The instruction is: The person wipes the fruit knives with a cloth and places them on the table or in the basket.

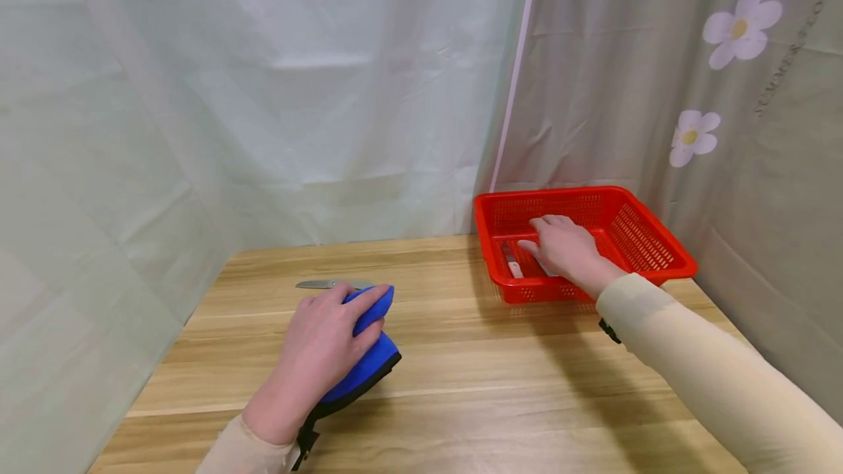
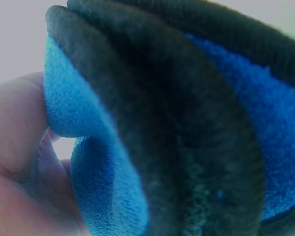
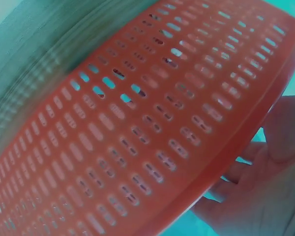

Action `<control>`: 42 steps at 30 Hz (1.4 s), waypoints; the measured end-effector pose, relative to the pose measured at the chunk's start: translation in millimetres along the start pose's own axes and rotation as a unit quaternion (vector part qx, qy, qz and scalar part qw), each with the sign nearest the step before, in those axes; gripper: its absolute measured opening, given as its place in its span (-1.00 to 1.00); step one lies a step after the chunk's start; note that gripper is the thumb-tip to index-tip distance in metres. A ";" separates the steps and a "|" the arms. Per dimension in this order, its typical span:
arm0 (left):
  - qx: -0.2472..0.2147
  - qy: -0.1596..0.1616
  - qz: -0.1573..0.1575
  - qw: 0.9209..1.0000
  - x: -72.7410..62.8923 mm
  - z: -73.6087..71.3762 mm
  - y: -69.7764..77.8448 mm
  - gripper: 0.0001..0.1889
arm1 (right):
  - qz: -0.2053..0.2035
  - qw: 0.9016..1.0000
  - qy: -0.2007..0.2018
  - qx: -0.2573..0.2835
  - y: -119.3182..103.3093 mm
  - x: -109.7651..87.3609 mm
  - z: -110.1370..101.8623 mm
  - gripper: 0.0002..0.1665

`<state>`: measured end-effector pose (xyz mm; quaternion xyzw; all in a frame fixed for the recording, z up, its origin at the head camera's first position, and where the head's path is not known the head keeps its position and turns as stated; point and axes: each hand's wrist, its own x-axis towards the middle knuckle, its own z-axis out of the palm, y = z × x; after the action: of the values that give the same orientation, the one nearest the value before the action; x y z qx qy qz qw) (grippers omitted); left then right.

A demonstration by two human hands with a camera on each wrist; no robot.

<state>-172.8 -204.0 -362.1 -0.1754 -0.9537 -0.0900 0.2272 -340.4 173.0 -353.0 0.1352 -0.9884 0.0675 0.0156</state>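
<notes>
A folded blue cloth with black edging (image 1: 369,368) is held by my left hand (image 1: 326,339), its thumb and fingers bent round the folds. The cloth fills much of the left wrist view (image 2: 108,187). Just beyond that hand, a knife (image 1: 323,284) lies on the table, its right end partly covered by the cloth and fingers. My right hand (image 1: 566,243) reaches over the near rim into a red plastic basket (image 1: 586,192), fingers extended and apart. Beneath it a pale object (image 1: 546,268) shows only in part. Left of it lies a small knife with a light handle (image 1: 514,268).
The basket stands at the back right of the wooden table (image 1: 461,386). Its slotted side (image 3: 152,123) fills the right wrist view. Pale curtains (image 1: 329,93) hang behind the table and along both sides, with white flowers printed at the right.
</notes>
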 end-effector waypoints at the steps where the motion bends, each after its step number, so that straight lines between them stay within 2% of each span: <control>1: 0.001 -0.001 -0.002 1.000 -0.2 -0.6 -1.0 -0.51 | -0.008 1.000 0.009 -0.001 -2.4 -0.7 0.6 -0.17; 6: 0.009 -0.012 -0.011 1.000 -1.5 -3.2 -7.0 -0.51 | -0.032 0.999 0.040 0.001 -11.1 -2.0 4.6 -0.15; 22: 0.015 -0.028 -0.042 0.999 -12.3 -11.5 -26.6 -0.50 | -0.114 0.990 0.078 -0.032 -59.4 -16.4 7.4 -0.09; 34: 0.025 -0.016 -0.048 0.998 -21.7 -16.9 -39.3 -0.50 | -0.169 0.979 0.109 -0.040 -97.2 -18.6 17.3 -0.05; 42: 0.030 -0.013 -0.061 0.998 -29.0 -21.1 -50.7 -0.49 | -0.197 0.975 0.096 -0.040 -121.9 -18.2 23.8 -0.05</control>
<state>-159.1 -264.6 -361.6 -0.1114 -0.9677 -0.0724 0.2142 -290.3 58.2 -361.7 0.3194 -0.9382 0.0359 0.1286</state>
